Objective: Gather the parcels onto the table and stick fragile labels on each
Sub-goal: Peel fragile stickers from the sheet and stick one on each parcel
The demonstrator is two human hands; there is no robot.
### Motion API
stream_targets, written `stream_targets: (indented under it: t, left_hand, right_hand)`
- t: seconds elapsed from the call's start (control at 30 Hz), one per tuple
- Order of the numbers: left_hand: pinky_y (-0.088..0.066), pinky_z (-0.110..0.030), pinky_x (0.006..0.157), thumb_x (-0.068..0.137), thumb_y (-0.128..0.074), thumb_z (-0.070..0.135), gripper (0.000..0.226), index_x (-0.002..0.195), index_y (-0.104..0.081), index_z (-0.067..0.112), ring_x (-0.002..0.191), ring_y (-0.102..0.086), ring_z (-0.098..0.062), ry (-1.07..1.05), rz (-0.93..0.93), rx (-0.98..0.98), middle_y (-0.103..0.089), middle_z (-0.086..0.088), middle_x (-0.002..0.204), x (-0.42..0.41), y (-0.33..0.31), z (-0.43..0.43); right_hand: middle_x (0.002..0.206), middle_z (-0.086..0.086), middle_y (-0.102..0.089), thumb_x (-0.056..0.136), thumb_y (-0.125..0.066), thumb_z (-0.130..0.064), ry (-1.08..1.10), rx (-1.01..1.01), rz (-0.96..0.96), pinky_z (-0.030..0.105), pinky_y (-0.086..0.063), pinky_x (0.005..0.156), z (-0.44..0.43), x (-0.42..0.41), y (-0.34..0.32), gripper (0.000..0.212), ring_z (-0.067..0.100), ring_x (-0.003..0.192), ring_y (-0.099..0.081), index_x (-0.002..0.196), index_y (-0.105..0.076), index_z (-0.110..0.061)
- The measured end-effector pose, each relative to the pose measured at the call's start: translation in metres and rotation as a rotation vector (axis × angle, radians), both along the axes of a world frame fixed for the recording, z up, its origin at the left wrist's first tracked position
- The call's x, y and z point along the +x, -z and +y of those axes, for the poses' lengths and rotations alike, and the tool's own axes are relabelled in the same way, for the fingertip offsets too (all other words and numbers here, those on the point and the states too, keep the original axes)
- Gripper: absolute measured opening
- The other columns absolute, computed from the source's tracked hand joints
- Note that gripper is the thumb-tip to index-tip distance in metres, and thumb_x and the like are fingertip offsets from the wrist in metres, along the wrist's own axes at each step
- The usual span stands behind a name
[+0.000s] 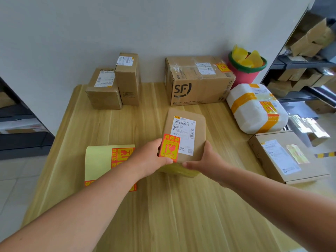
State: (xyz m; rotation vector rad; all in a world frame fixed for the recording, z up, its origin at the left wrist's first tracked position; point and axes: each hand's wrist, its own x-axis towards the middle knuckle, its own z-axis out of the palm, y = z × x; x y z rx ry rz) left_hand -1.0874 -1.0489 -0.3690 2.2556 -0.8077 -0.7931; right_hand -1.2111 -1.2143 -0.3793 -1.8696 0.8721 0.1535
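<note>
A small cardboard parcel (pixel 189 124) stands in the middle of the wooden table (pixel 163 206), with a red fragile label (pixel 169 147) on its near left corner. My left hand (pixel 151 157) grips the parcel's near left edge beside that label. My right hand (pixel 207 160) grips its near right corner. The yellow label sheet (pixel 101 160) lies to the left, partly under my left forearm. A large SF box (pixel 196 82) and a white wrapped parcel (pixel 254 108) both carry red labels. Two small boxes (pixel 112 84) stand at the back left, a flat box (pixel 285 157) at the right.
A red bin (pixel 243 73) with yellow backing scraps stands behind the table's far right corner. Metal shelves (pixel 309 70) with more cardboard boxes fill the right side. A dark shelf unit (pixel 21 124) sits at the left. The white wall runs along the table's far edge.
</note>
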Motion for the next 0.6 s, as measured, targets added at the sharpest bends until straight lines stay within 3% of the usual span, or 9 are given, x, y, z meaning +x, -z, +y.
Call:
stream_targets:
  t: [0.17, 0.23, 0.37, 0.6]
  left_hand:
    - [-0.051, -0.029, 0.079, 0.073, -0.078, 0.042, 0.044, 0.111, -0.057, 0.034, 0.085, -0.064, -0.008, 0.002, -0.141, -0.068, -0.068, 0.014, 0.095, -0.011, -0.039, -0.015]
    - [-0.052, -0.03, 0.078, 0.074, -0.076, 0.045, 0.045, 0.113, -0.056, 0.034, 0.085, -0.064, -0.009, 0.008, -0.215, -0.088, -0.068, 0.014, 0.095, -0.016, -0.055, -0.02]
    - [-0.051, -0.029, 0.076, 0.072, -0.076, 0.048, 0.049, 0.114, -0.054, 0.035, 0.086, -0.064, -0.01, 0.048, -0.293, -0.129, -0.069, 0.013, 0.098, -0.026, -0.086, -0.027]
    - [-0.052, -0.035, 0.082, 0.069, -0.079, 0.047, 0.05, 0.11, -0.054, 0.034, 0.089, -0.064, -0.011, 0.073, -0.326, -0.21, -0.068, 0.014, 0.096, -0.041, -0.127, -0.039]
  right_hand:
    - [0.095, -0.021, -0.046, 0.07, -0.086, -0.028, 0.015, -0.166, -0.053, 0.018, -0.043, 0.065, -0.008, -0.011, -0.046, 0.079, 0.002, 0.087, -0.051, 0.119, -0.024, -0.027]
    - [0.098, -0.017, -0.046, 0.07, -0.086, -0.029, 0.024, -0.221, -0.066, 0.022, -0.044, 0.071, -0.011, -0.017, -0.063, 0.086, 0.007, 0.092, -0.052, 0.13, -0.025, -0.022]
    - [0.125, -0.005, -0.051, 0.064, -0.088, -0.037, 0.056, -0.309, -0.093, 0.034, -0.05, 0.091, -0.015, -0.03, -0.096, 0.104, 0.014, 0.109, -0.052, 0.141, -0.02, -0.018]
    - [0.134, -0.004, -0.046, 0.065, -0.086, -0.04, 0.085, -0.425, -0.135, 0.027, -0.042, 0.085, -0.022, -0.054, -0.143, 0.113, 0.009, 0.108, -0.043, 0.148, -0.014, -0.016]
